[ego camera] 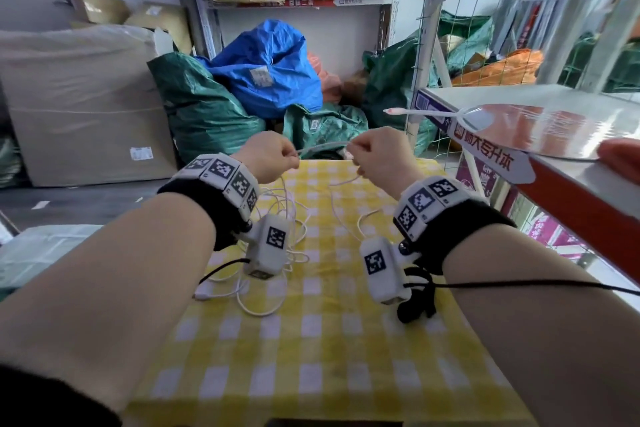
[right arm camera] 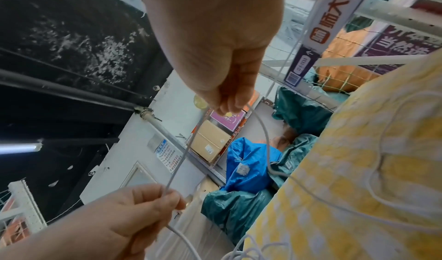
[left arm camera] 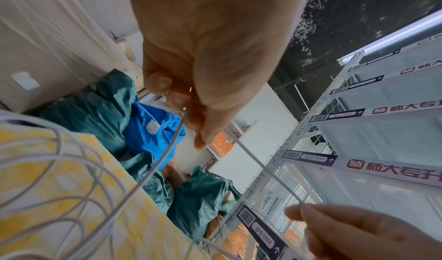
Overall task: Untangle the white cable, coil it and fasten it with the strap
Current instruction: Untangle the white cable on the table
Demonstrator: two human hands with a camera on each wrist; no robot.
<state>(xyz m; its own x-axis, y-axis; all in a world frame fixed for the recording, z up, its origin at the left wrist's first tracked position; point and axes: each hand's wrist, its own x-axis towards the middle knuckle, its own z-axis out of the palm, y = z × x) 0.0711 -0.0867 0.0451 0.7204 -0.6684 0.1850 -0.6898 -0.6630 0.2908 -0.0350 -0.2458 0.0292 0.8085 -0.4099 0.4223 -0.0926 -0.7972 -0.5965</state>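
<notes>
A thin white cable [ego camera: 322, 148] is stretched taut between my two hands above the far edge of the yellow checked tablecloth [ego camera: 311, 357]. My left hand [ego camera: 273, 156] pinches the cable [left arm camera: 263, 167] with curled fingers. My right hand [ego camera: 375, 158] pinches the other end of the stretch [right arm camera: 184, 150]. The rest of the cable lies in loose tangled loops [ego camera: 273, 274] on the cloth beneath my left wrist, with a plug end [ego camera: 202, 295] at the left. A further strand [ego camera: 343, 215] hangs from my right hand to the cloth. No strap is visible.
A metal shelf [ego camera: 571, 163] juts in at the right, with a round fan [ego camera: 519, 128] on it whose handle points left. Green and blue sacks [ego camera: 263, 80] and large cardboard boxes [ego camera: 79, 107] crowd the floor beyond the table.
</notes>
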